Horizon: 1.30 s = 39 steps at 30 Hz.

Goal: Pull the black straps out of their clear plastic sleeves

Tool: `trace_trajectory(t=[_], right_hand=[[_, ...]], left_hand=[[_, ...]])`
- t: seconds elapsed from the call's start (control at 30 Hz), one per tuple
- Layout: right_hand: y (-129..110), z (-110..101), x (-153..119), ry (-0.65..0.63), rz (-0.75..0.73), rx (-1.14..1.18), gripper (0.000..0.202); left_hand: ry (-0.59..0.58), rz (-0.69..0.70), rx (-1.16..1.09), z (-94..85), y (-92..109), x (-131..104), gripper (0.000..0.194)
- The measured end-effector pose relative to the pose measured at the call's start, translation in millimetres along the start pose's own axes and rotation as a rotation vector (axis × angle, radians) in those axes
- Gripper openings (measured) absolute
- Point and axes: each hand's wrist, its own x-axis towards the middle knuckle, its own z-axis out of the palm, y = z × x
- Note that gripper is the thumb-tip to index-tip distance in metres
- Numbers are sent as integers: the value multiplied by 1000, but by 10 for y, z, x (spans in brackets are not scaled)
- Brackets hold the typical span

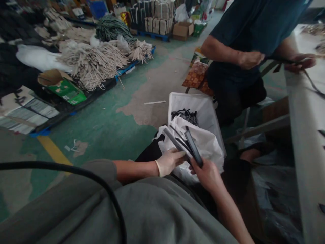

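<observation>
Strips: A small bunch of dark strips [194, 147] fans out above the near end of a white bin [215, 117], angled up and away from the wearer.
Right hand: Bare, the right hand [207, 173] is closed around the strips' lower part, a hold that likely leaves their far ends free to spread.
Left hand: Gloved, the left hand [170, 162] reaches in from the side, fingers laid across the strips, perhaps to steady or part them; whether it pinches any, one cannot tell.
Sheet: A crumpled white sheet [209, 142] drapes the bin's near end, seemingly keeping the strips apart from the dark cords [186, 116] farther inside.
Bin: It stands just before the wearer's body, probably so its contents stay within easy reach.
Edges: The bin's right wall runs near the legs of a seated co-worker [254, 28]; farther right, a table [298, 118] presents its long edge.
Room: Left of the bin, the floor [109, 125] offers the widest space for an elbow, reaching to a pile of pale cords [93, 62].
</observation>
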Motion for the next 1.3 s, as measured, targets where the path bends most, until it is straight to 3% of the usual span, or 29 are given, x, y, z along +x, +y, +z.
trace_trajectory(t=[0.1, 0.2, 0.3, 0.4, 0.57, 0.73, 0.9, 0.97, 1.13, 1.2, 1.3], right_hand=[[-42, -20, 15, -69, -14, 124, 31], [5, -113, 2, -37, 5, 104, 36], [-43, -98, 33, 26, -5, 35, 34], [-106, -41, 50, 1, -19, 61, 33], [42, -110, -58, -35, -22, 34, 40], [-15, -46, -32, 12, -1, -24, 38], [99, -132, -123, -17, 31, 41, 42], [160, -154, -166, 15, 51, -4, 43], [64, 7, -107, 49, 25, -7, 39], [59, 35, -107, 23, 9, 60, 39], [182, -33, -198, 0, 10, 112, 42]], left_hand=[[31, 72, -46, 1, 125, 8, 31], [107, 140, -67, -32, 274, 18, 28], [30, 95, -44, 6, 203, -32, 32], [-48, 36, -32, 54, 102, -56, 35], [113, 114, -59, -29, 225, 30, 26], [-9, 2, -6, 16, 57, 0, 32], [58, 69, -21, 21, 137, 21, 29], [61, 34, -4, 1, 140, 22, 30], [-30, -90, 69, 49, -92, -6, 40], [-21, -54, 60, 56, -71, 15, 38], [46, 49, 12, 1, 116, 56, 32]])
